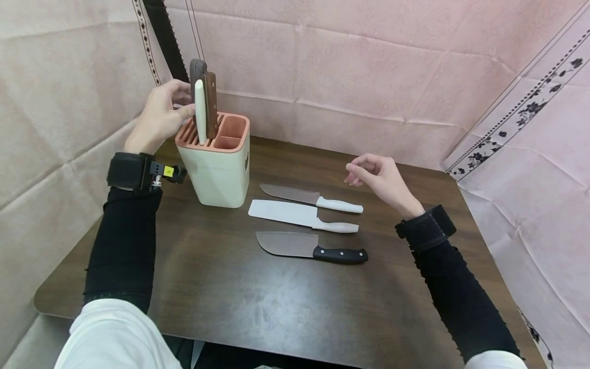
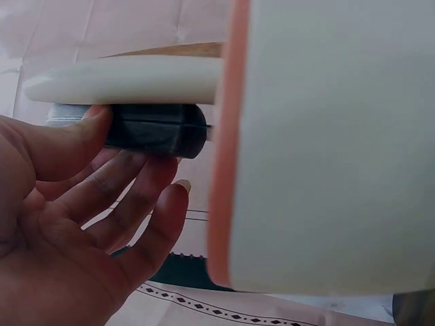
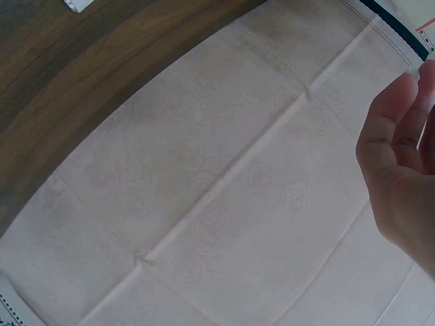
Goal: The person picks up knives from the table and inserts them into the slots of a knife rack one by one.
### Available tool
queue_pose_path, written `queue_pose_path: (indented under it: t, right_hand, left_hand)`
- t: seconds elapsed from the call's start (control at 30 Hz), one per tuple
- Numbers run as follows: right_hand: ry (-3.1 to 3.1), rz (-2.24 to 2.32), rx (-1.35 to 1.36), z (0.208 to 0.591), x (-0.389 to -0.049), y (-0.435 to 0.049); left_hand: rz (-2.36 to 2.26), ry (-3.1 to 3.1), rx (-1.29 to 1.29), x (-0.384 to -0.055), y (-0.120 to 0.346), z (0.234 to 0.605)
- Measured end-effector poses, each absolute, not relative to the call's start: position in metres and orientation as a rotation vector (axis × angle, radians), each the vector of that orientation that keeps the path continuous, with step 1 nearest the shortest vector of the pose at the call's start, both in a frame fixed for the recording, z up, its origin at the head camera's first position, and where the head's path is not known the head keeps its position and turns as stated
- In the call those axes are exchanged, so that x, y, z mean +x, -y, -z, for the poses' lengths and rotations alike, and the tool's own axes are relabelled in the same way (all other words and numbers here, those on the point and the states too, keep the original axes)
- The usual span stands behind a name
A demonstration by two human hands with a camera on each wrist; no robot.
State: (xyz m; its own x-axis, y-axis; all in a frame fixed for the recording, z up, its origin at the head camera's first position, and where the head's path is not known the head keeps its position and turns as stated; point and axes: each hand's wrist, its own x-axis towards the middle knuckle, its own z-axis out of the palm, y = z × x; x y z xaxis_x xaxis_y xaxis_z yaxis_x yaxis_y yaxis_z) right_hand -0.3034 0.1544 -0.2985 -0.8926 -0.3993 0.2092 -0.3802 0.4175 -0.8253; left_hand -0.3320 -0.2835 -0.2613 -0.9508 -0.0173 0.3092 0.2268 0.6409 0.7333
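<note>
A pale green knife block (image 1: 214,177) with a salmon-coloured slotted top stands at the back left of the table. Three knives are upright in it, showing a white handle (image 1: 201,110), a brown wooden handle (image 1: 210,102) and a dark grey handle (image 1: 198,69). My left hand (image 1: 161,110) pinches the dark-handled knife (image 2: 156,129) between thumb and fingers, beside the white handle; its blade is mostly hidden by the block. Over the table's back right, my right hand (image 1: 378,177) hovers with loosely curled fingers and holds nothing.
Three knives lie side by side on the brown table (image 1: 221,287): a white-handled knife (image 1: 338,205), an all-white cleaver-like knife (image 1: 286,211) and a black-handled knife (image 1: 341,255). Pink patterned cloth (image 1: 350,77) hangs close behind the table and along its sides.
</note>
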Motion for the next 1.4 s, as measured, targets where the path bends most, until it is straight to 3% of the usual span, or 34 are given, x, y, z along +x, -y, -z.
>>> queue_pose_path:
  t: [0.53, 0.8, 1.1, 1.4]
  right_hand:
    - [-2.635, 1.537, -0.705, 0.307, -0.302, -0.165]
    - [-2.635, 1.502, -0.657, 0.333, -0.324, -0.183]
    - [-2.649, 1.055, -0.659, 0.362, -0.338, -0.199]
    - [-2.524, 0.637, -0.662, 0.397, -0.332, -0.206]
  left_hand:
    - [1.178, 2.671, -0.235, -0.341, 0.289, 0.272]
    - [1.192, 2.675, -0.207, -0.345, 0.29, 0.276]
    - [1.216, 2.657, -0.088, -0.337, 0.29, 0.272]
    - [1.015, 2.626, 0.036, -0.309, 0.282, 0.253]
